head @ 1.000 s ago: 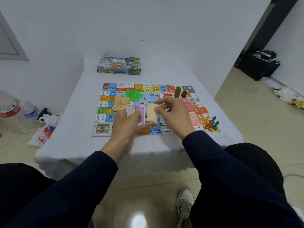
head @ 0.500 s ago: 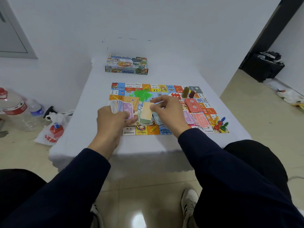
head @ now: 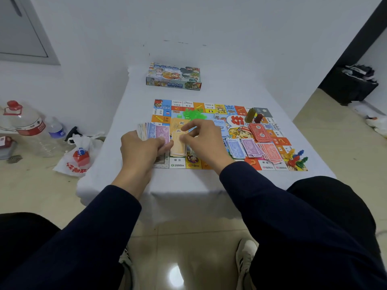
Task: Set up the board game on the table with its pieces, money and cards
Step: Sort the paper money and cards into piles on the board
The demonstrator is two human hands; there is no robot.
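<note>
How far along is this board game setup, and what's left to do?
Mostly laid out: the board lies open on the table, with green houses, a die, coloured pawns and sorted red and purple notes on it. In hand: the left hand grips a fan of notes while the right hand deals orange notes onto a pile. Left: dealing out that fan.

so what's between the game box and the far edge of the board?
Nothing in the head view: between the game box and the board only bare white tablecloth shows.
</note>
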